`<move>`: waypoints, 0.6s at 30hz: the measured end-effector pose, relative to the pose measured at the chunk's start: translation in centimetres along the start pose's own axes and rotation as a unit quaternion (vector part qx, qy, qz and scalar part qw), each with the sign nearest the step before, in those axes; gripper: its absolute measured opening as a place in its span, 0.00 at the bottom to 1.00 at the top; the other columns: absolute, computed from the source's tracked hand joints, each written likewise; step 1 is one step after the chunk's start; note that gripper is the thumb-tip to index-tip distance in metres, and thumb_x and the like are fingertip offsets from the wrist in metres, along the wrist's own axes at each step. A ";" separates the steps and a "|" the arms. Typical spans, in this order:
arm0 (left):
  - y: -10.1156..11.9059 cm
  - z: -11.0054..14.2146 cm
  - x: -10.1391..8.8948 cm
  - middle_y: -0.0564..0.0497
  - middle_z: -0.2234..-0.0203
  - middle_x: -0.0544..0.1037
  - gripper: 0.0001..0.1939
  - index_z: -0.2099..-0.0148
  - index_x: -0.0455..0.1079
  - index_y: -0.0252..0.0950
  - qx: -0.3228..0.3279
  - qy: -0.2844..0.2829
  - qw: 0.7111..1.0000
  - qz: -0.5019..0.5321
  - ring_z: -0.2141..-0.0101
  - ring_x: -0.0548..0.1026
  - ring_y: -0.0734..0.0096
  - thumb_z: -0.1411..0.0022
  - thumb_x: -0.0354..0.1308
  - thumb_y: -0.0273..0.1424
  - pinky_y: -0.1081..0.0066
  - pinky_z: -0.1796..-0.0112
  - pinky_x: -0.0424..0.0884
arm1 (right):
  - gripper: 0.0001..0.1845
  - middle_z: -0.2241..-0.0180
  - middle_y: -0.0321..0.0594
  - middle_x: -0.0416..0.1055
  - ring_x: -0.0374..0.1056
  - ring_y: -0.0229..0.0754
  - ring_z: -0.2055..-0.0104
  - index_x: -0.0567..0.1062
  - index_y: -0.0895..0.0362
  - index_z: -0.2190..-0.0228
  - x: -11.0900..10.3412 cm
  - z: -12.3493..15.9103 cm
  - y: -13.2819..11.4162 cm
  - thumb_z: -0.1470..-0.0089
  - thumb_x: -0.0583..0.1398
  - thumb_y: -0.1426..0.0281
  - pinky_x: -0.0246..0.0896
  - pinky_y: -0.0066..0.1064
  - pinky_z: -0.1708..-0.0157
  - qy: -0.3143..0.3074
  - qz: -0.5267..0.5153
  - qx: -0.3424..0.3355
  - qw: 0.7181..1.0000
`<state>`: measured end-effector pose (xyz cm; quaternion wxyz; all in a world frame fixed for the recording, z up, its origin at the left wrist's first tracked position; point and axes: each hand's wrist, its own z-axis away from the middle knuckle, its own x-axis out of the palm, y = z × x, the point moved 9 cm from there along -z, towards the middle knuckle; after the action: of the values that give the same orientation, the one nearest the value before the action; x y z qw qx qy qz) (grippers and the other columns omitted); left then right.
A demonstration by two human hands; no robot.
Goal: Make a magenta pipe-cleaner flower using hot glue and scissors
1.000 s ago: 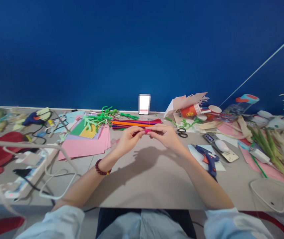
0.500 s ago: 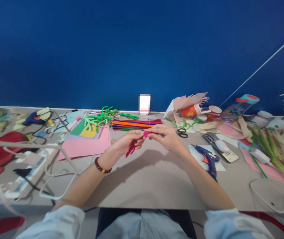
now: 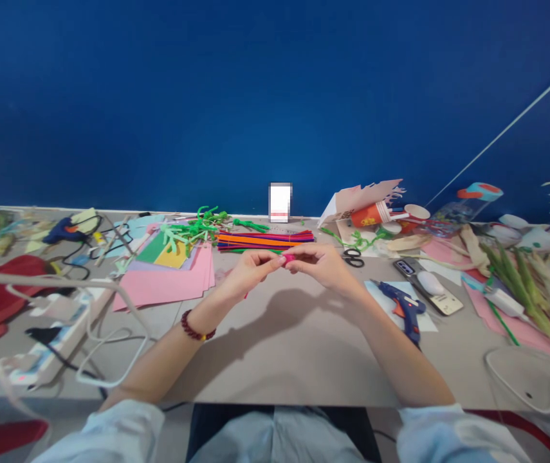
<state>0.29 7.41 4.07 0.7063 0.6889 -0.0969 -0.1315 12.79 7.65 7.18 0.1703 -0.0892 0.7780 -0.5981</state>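
Between my two hands, over the middle of the table, is a small magenta bundle of pipe cleaner (image 3: 289, 258). My left hand (image 3: 255, 269) pinches it from the left with thumb and fingers closed. From the right, my right hand (image 3: 320, 265) grips it too, fingertips bent over it. A bit of red shows below my left hand; most of the bundle is hidden by the fingers. Just behind the hands lies a stack of purple, orange and red pipe cleaners (image 3: 265, 240).
Black scissors (image 3: 352, 258) and a blue glue gun (image 3: 403, 305) lie to the right, beside a phone (image 3: 441, 299). Pink paper sheets (image 3: 159, 289) and green bent pipe cleaners (image 3: 200, 225) are at left. A white power strip (image 3: 57, 341) with cables sits near the front left.
My left hand has turned, so its back now faces up more. The red strands that hung below it are now mostly hidden. My right hand has barely moved.
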 end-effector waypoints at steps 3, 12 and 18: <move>-0.2 0.0 0.0 0.58 0.86 0.60 0.16 0.71 0.74 0.34 -0.001 0.005 1.000 -0.003 0.84 0.50 0.83 0.49 0.62 0.44 0.74 0.83 0.42 | 0.10 0.72 0.39 0.75 0.70 0.36 0.74 0.79 0.58 0.68 0.1 0.0 -0.1 0.55 0.66 0.67 0.69 0.30 0.70 0.002 0.004 -0.006 1.000; 0.0 0.0 0.7 0.60 0.88 0.51 0.17 0.77 0.70 0.33 -0.024 -0.045 0.996 0.069 0.85 0.47 0.84 0.51 0.63 0.43 0.74 0.83 0.41 | 0.07 0.70 0.40 0.75 0.71 0.38 0.69 0.79 0.55 0.69 0.3 0.1 -1.9 0.53 0.65 0.68 0.68 0.28 0.69 -0.001 0.057 -0.117 0.992; -0.6 0.1 1.4 0.61 0.88 0.49 0.18 0.77 0.69 0.33 -0.064 -0.106 0.987 0.098 0.85 0.44 0.84 0.51 0.62 0.44 0.74 0.83 0.40 | 0.05 0.71 0.39 0.76 0.70 0.38 0.70 0.80 0.54 0.70 0.6 0.4 -3.2 0.51 0.64 0.67 0.66 0.29 0.69 -0.009 0.068 -0.184 0.981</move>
<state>1.56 6.87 3.41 0.7440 0.6118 -0.2296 -0.1392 12.24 6.22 10.04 0.1981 -0.0709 0.8775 -0.4310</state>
